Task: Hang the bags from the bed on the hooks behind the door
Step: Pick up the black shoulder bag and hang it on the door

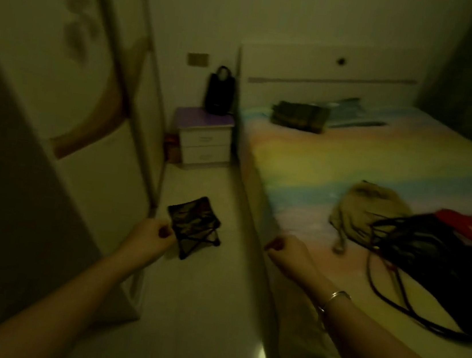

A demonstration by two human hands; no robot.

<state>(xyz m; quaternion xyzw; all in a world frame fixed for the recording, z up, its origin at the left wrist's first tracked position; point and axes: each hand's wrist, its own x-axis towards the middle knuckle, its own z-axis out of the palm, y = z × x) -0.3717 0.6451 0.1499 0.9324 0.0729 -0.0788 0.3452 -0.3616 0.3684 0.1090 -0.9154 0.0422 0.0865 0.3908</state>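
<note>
On bed (320, 166), bags (429, 249) right of hands (288, 253).

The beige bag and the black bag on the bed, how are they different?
The beige bag is pale and lies slumped in a soft heap; the black bag is dark and spread flatter. The black bag has long thin cords trailing over the sheet; the beige bag shows only one short strap end. The black bag lies nearer the person and partly over the beige bag's edge. Both rest on the bed, and neither hand touches them.
</note>
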